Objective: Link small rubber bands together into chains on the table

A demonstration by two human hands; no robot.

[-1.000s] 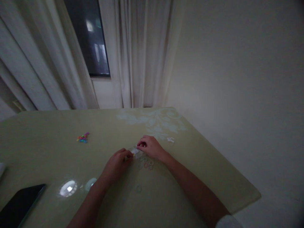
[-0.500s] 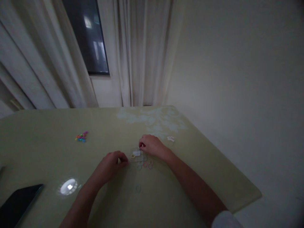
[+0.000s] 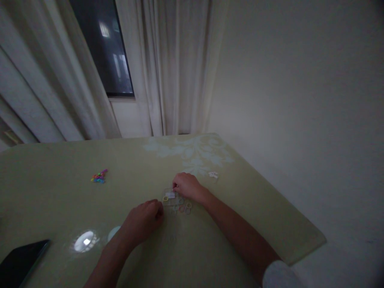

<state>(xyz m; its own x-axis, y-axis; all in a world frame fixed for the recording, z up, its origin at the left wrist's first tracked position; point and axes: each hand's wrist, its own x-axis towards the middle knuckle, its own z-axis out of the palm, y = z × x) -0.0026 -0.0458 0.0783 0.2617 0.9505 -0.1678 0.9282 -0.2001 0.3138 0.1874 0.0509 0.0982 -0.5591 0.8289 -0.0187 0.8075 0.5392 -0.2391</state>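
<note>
On tabletop (image 3: 66, 160), clear case (image 3: 172, 203) lies by loose rings (image 3: 181, 209); my right hand (image 3: 187, 186) reaches far edge, perhaps steadying it, left hand (image 3: 146, 218) curls alongside; can't tell either grip's contents.

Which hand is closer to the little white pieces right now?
Right. The right hand is left of the white pieces; the left hand is farther left and nearer the camera.

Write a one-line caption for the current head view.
Left hand and right hand at a small clear tray, pale rings beside it, colorful pieces farther left.
</note>
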